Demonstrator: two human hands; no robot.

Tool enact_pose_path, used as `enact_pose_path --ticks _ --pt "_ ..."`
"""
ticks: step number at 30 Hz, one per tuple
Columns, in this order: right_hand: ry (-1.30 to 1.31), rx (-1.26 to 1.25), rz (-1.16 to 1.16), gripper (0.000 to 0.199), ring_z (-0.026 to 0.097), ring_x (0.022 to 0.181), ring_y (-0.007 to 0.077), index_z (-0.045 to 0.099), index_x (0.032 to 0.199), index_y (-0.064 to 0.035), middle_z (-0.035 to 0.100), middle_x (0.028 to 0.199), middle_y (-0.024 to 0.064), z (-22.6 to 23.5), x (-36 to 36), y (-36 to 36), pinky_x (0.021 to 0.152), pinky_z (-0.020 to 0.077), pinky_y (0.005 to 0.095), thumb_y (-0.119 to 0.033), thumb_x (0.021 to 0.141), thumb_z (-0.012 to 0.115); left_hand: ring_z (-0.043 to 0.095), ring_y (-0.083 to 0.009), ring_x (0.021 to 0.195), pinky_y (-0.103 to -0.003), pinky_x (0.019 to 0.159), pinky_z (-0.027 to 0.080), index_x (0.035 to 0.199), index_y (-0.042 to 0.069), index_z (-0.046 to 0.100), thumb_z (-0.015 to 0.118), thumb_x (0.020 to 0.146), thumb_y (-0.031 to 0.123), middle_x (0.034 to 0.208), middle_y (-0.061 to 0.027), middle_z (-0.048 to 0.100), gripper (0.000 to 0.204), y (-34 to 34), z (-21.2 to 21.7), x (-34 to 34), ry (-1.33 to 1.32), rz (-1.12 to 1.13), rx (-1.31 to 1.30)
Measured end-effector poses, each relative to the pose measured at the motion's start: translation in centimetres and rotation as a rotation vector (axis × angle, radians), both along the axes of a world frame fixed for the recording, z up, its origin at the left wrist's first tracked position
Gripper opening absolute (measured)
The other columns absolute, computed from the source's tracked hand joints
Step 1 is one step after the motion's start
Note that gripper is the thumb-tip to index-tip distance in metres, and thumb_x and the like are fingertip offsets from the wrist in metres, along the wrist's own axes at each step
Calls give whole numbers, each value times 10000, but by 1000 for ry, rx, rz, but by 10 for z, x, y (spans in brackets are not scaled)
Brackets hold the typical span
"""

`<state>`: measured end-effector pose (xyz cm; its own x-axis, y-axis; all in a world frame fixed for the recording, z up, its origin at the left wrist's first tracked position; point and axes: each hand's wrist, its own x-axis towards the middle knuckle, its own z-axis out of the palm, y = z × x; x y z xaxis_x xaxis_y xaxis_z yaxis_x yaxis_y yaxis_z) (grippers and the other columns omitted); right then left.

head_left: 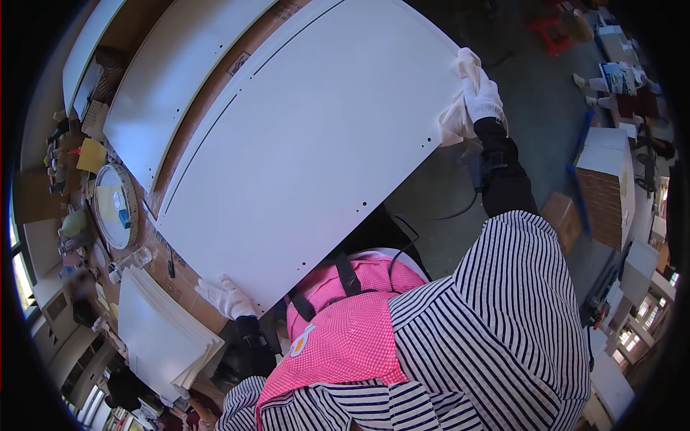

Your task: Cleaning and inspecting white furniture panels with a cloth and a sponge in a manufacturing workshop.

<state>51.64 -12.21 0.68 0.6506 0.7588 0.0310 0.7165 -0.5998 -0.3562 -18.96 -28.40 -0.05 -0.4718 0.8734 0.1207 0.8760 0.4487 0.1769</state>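
Note:
A large white panel (309, 122) lies across the work surface in front of me, with small drilled holes along its near edge and a dark groove along its far edge. My right hand (483, 97), in a white glove, is at the panel's right edge. It grips a pale cloth (456, 121) that hangs over the edge there. By the panel's near left corner, my left hand (227, 296) rests against the edge. That hand is also gloved in white, its fingers stretched out and holding nothing.
Beyond the groove lies another white panel (180, 65) on the brown work surface (188, 284). On the left are a round tub (115, 205), a clear jar (141, 256) and a stack of white boards (154, 330). Cartons (604, 194) and a red stool (550, 34) stand to the right.

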Motion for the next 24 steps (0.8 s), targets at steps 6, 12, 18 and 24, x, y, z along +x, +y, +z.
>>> enact_pose_path --ticks 6,12,18,24 --pt "265 157 -25 531 618 1134 352 542 1313 -124 649 1203 187 -20 58 10 962 473 407 -400 874 655 609 -299 1067 -387 945 457 1248 -86 575 397 1018 495 1197 -207 648 650 -46 -12 -22 -639 400 -107" --pt "145 -24 -58 578 637 1086 335 606 1224 -23 670 1145 189 -16 73 11 933 483 401 -460 852 675 659 -283 906 -384 835 504 1123 -89 642 324 1041 522 1082 -187 703 693 -25 -7 -12 -811 612 118" --pt "707 323 -55 526 632 982 171 653 1200 22 703 1070 74 28 38 27 874 490 294 -401 886 661 676 -324 734 -419 649 523 1054 -73 622 311 1076 293 772 -176 696 481 -14 43 -8 -55 357 -242" --pt "573 188 67 550 632 1009 174 639 1197 61 701 1095 97 43 103 93 907 488 301 -414 921 628 580 -166 595 -324 595 458 784 -55 693 502 1012 438 647 -106 650 576 68 58 -21 -711 697 106"
